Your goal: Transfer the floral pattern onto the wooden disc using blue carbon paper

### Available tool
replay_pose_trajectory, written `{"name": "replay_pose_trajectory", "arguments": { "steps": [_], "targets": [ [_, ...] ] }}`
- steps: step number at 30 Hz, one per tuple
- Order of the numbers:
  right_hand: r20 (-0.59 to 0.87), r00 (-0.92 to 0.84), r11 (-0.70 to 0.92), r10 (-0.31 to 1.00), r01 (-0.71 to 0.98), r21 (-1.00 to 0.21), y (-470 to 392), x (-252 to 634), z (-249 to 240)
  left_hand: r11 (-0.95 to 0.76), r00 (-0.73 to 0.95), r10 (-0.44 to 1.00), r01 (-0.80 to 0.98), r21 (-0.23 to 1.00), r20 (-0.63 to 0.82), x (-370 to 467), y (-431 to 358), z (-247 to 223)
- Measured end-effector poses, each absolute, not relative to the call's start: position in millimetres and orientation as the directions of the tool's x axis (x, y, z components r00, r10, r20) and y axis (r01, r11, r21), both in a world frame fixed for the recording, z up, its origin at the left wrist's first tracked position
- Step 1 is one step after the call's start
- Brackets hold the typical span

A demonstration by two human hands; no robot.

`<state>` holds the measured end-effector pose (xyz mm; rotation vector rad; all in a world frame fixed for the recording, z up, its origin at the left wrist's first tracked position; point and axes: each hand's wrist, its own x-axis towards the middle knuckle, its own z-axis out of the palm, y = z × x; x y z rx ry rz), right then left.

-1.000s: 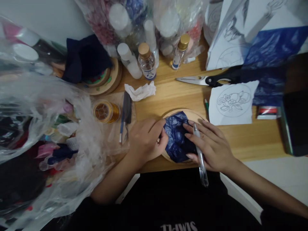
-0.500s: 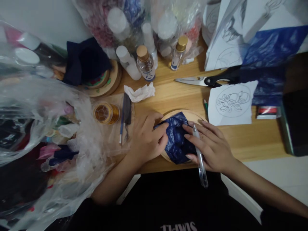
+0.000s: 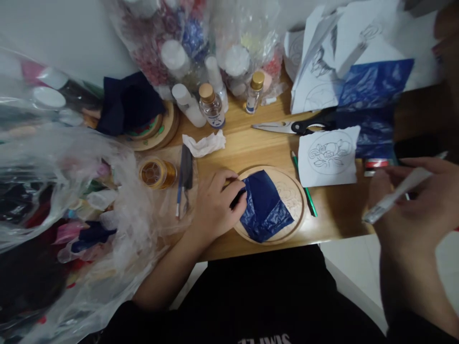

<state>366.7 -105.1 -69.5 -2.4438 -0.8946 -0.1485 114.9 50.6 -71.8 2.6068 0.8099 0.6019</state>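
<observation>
A dark blue sheet of carbon paper (image 3: 263,205) lies crumpled on a round wooden disc (image 3: 299,217). Pale outline lines of a drawing show on the bare right part of the disc. My left hand (image 3: 222,205) is curled at the disc's left edge, fingers closed on the left edge of the carbon paper. Far to the right, my right hand (image 3: 416,205) is lifted with a clear pen (image 3: 398,196) held in it. That hand is beside the red and black eraser (image 3: 376,165) and partly covers a dark object behind it.
Right of the disc lie a green pencil (image 3: 304,186) and a torn paper drawing (image 3: 329,157). Scissors (image 3: 294,126), bottles (image 3: 214,107) and a crumpled tissue (image 3: 204,143) are behind. A thread spool (image 3: 158,173), brush (image 3: 178,198) and plastic bags (image 3: 136,229) stand left.
My right hand has left the carbon paper and swung far right, still with the pen. The disc's right side and the whole pencil are uncovered. My left hand stays at the carbon paper.
</observation>
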Motion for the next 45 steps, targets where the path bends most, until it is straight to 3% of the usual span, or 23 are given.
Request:
{"name": "replay_pose_trajectory", "arguments": {
  "steps": [2,4,10,12,15,18,21,26,28,31,34,39,45],
  "targets": [
    [0.246,0.825,-0.745,0.509,0.565,-0.354,-101,374,-66,-0.773,0.745,0.601,0.447,0.451,0.291,115,51,-73],
    [0.151,0.850,-0.779,0.505,0.524,-0.343,-95,376,-63,-0.768,0.743,0.603,0.444,0.461,0.290,115,51,-73],
    [-0.003,0.835,-0.712,0.551,0.468,-0.524,-82,377,-69,-0.762,0.741,0.605,0.431,0.483,0.292,115,53,-74],
    [0.030,0.830,-0.604,0.557,0.429,-0.671,-79,378,-69,-0.757,0.736,0.609,0.429,0.492,0.295,115,53,-74],
    [0.223,0.833,-0.331,0.507,0.426,-0.842,-78,377,-63,-0.745,0.733,0.615,0.418,0.520,0.291,115,53,-74],
    [0.395,0.796,-0.080,0.459,0.479,-0.874,-78,374,-55,-0.733,0.732,0.618,0.407,0.545,0.285,114,54,-74],
    [0.362,0.791,0.043,0.494,0.393,-0.918,-80,365,-53,-0.725,0.730,0.622,0.400,0.561,0.283,114,54,-75],
    [-0.015,0.661,-0.131,0.751,0.127,-0.983,-84,338,-68,-0.722,0.724,0.626,0.397,0.567,0.290,113,54,-76],
    [-0.086,0.591,-0.162,0.802,0.076,-0.984,-85,333,-76,-0.717,0.725,0.628,0.397,0.573,0.282,113,55,-76],
    [0.002,0.649,-0.100,0.760,0.121,-0.988,-84,337,-84,-0.703,0.742,0.622,0.389,0.595,0.250,110,57,-74],
    [0.094,0.769,-0.043,0.632,0.157,-0.987,-79,347,-83,-0.702,0.799,0.572,0.361,0.614,0.185,107,61,-71],
    [0.050,0.890,-0.053,0.452,0.083,-0.995,-73,354,-73,-0.745,0.875,0.473,0.334,0.577,0.104,103,64,-70],
    [-0.001,0.879,0.017,0.477,-0.010,-1.000,-74,352,-70,-0.765,0.879,0.472,0.373,0.526,0.063,105,62,-71]
  ]
}}
